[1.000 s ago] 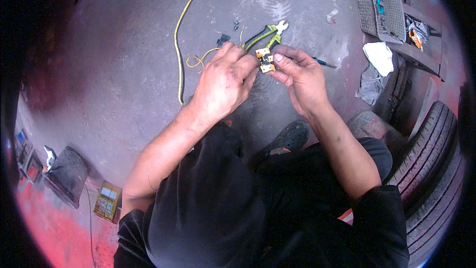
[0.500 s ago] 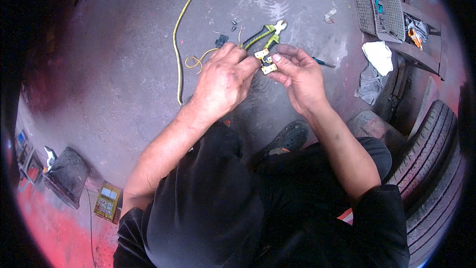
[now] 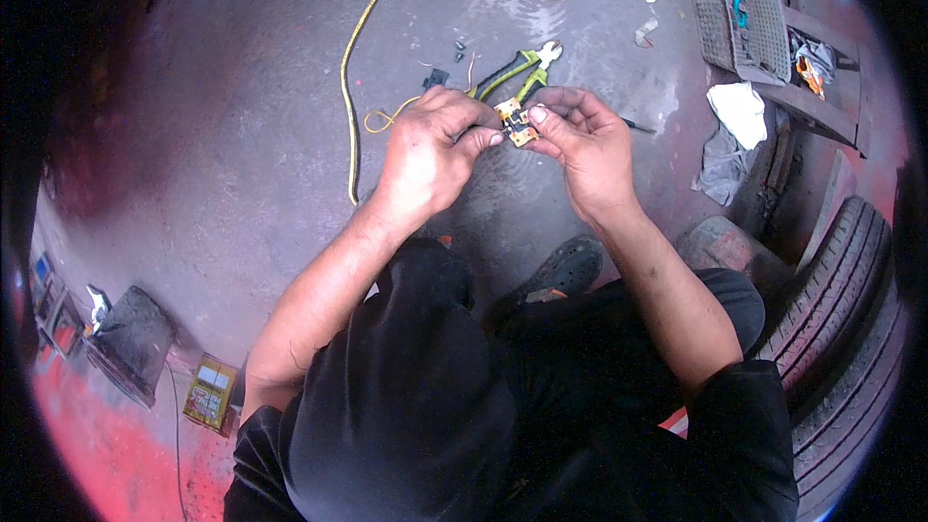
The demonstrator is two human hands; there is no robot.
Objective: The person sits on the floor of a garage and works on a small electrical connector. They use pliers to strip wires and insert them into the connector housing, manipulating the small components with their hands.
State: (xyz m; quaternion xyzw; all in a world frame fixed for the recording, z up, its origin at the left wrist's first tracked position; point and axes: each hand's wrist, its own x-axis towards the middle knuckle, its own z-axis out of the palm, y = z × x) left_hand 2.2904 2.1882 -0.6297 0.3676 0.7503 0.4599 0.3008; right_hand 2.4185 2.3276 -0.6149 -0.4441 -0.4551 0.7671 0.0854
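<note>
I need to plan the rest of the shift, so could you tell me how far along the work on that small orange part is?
Done: the green-handled pliers lie set down on the floor beyond the hands. In hand: the left hand and right hand pinch the small orange part between fingertips. Left: the yellow cable lies loose on the floor, not visibly joined to the part.

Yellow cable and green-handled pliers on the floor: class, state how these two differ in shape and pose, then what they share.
The yellow cable is long, thin and winding across the floor; the green-handled pliers are short and rigid. The cable runs out past the picture's top edge; the pliers lie whole just beyond the hands. Both rest on the grey floor, unheld.
</note>
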